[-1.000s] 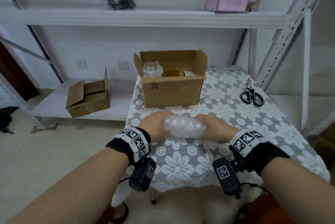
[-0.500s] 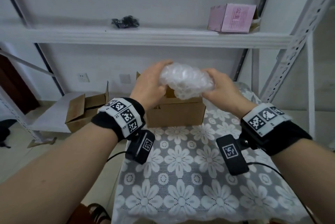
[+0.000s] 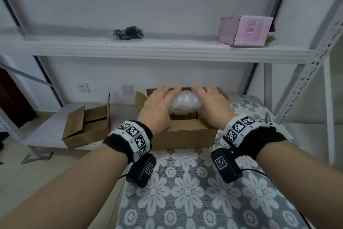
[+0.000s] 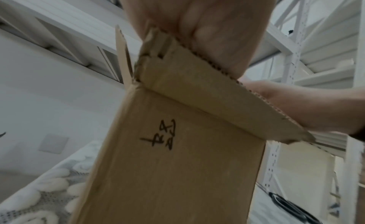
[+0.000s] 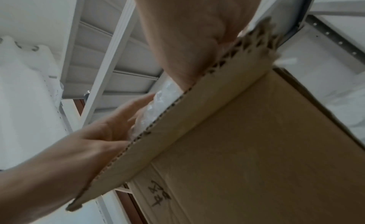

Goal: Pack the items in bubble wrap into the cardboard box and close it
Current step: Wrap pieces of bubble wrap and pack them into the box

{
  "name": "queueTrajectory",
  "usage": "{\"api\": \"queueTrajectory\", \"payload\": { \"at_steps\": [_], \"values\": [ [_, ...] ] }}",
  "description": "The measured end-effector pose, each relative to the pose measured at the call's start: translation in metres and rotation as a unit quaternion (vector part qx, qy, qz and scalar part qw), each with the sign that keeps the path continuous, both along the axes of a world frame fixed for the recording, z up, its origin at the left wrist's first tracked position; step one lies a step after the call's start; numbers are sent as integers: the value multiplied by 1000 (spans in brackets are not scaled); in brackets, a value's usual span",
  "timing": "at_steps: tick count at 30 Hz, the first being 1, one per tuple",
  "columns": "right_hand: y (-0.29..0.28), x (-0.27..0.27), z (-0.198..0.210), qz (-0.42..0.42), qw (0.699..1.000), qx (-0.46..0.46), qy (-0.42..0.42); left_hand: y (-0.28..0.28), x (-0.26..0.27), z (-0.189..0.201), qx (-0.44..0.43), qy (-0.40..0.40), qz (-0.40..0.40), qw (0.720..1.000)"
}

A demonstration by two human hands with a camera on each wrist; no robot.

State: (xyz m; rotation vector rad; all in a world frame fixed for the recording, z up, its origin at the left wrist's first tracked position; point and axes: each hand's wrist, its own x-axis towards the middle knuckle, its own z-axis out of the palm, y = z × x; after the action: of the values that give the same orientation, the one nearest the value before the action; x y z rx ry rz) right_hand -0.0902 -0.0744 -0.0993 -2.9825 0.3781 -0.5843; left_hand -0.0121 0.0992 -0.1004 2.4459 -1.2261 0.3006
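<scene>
A bundle wrapped in clear bubble wrap is at the mouth of the open cardboard box on the table. My left hand cups its left side and my right hand its right side, fingers curved over the top. Both palms lie over the folded-out front flap. The right wrist view shows the bubble wrap above the flap edge with the left hand against it. In the left wrist view the box's front wall carries black handwriting. What else the box holds is hidden.
The table wears a grey lace cloth with white flowers. A second open cardboard box sits on the low shelf to the left. A pink box and a black bundle lie on the upper shelf. Scissors lie right of the box.
Both hands lifted the bundle off the table, carried it up and forward, and have now lowered it to the mouth of the box.
</scene>
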Motion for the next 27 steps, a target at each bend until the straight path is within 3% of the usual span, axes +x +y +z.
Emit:
{"api": "queueTrajectory", "payload": {
  "at_steps": [4,8,11,14,16,20,21,25,27],
  "values": [
    [0,1,-10,-3,999,-41,32,2,-10,-15,95,-9,-36,995],
    [1,-8,-3,28,995,70,66,-4,-8,-17,173,2,-6,985],
    [7,-20,-1,41,994,104,6,-12,-7,-17,204,29,-6,979],
    [14,-30,-10,-3,997,-15,-78,-15,-4,-17,203,78,-15,976],
    [16,-32,-16,-6,996,-28,-88,-13,-3,-16,185,88,-13,979],
    [17,-30,-20,-4,996,-23,-82,-5,-18,-17,68,-88,47,993],
    [18,-29,-19,-9,997,-32,-73,-4,-22,-18,54,-98,61,992],
    [28,-31,-17,-14,1000,-24,-6,-5,-30,-23,113,48,88,989],
    [34,-31,-16,-18,999,-8,39,-8,-27,-25,157,60,88,982]
  ]
}}
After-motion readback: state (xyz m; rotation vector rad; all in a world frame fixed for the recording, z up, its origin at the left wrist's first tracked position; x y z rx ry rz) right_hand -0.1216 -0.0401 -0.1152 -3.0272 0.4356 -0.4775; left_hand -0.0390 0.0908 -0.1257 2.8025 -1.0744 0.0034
